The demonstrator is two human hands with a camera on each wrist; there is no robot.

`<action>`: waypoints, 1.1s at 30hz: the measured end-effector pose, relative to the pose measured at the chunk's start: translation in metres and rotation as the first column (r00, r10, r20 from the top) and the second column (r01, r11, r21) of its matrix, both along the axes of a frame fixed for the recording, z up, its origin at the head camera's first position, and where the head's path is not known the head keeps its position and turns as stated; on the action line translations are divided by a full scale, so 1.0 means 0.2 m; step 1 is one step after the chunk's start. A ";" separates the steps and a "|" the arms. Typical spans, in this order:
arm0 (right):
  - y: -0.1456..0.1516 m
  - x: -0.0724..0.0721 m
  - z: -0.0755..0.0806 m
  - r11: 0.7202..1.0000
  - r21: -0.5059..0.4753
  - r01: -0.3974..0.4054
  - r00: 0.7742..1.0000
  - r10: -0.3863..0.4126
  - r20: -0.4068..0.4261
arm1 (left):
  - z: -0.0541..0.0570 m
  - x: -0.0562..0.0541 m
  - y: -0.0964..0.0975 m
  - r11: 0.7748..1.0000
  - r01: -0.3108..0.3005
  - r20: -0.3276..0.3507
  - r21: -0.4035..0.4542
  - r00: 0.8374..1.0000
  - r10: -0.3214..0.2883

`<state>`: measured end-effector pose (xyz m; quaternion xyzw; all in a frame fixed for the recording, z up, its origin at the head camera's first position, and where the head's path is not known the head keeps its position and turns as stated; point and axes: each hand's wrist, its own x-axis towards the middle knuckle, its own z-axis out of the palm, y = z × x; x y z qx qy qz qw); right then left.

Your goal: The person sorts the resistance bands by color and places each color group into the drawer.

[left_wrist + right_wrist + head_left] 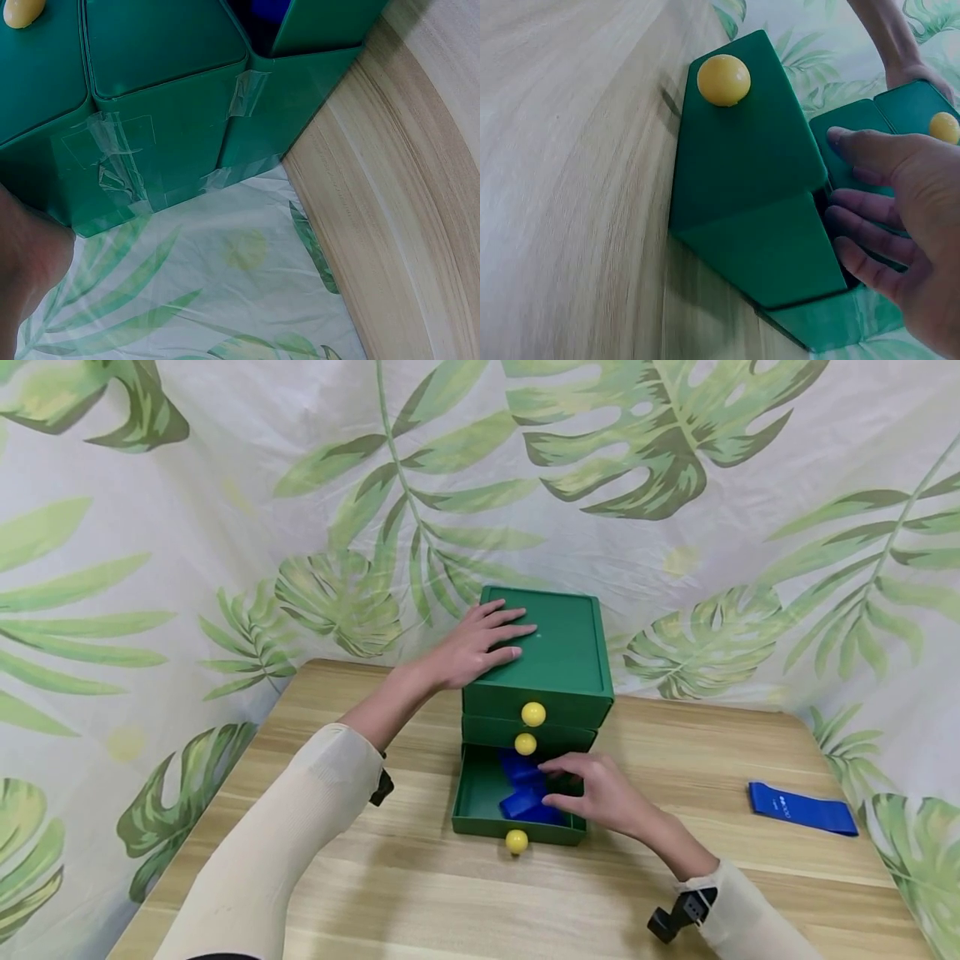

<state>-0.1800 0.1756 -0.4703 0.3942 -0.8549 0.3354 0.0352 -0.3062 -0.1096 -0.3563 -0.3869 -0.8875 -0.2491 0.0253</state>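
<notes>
A green cabinet (pixel 558 652) of three stacked drawers stands on the table, a yellow ball knob on each drawer. My left hand (pixel 480 643) rests on the left side of its top, fingers spread. The bottom drawer (pixel 476 827) is pulled out, with folded blue bands (pixel 521 800) lying inside. Over the right wall of that drawer is my right hand (pixel 600 789), its thumb and fingers apart and fingertips close to the bands. In the right wrist view the right hand (pixel 907 210) has loosely bent, separated fingers at the drawer's opening and nothing shows between them.
A flat blue band (pixel 802 808) with white print lies at the right on the wooden table (pixel 405 893). A leaf-patterned cloth (pixel 450 485) hangs behind the table. The bottom drawer's yellow knob (pixel 517 842) sticks out toward the front.
</notes>
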 end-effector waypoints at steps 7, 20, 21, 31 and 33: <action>0.09 0.02 0.02 0.998 -0.052 -0.027 0.999 0.025 -0.034 | 0.00 0.00 0.00 1.000 -0.004 0.002 0.006 1.000 0.004; 0.29 0.02 0.05 0.991 -0.119 -0.054 0.995 0.044 -0.091 | 0.01 0.00 0.00 1.000 -0.001 -0.004 -0.003 1.000 0.001; 0.30 0.03 0.06 0.992 -0.115 -0.050 0.996 0.041 -0.082 | 0.01 0.00 0.00 1.000 -0.001 -0.002 -0.005 1.000 0.001; 0.45 0.02 0.07 0.996 -0.095 0.004 0.996 -0.013 -0.093 | 0.00 0.00 0.00 1.000 -0.001 0.004 -0.027 1.000 0.001; 0.48 0.01 0.07 0.995 -0.096 0.010 0.993 -0.021 -0.119 | 0.00 -0.01 0.00 1.000 -0.001 0.001 -0.031 1.000 0.001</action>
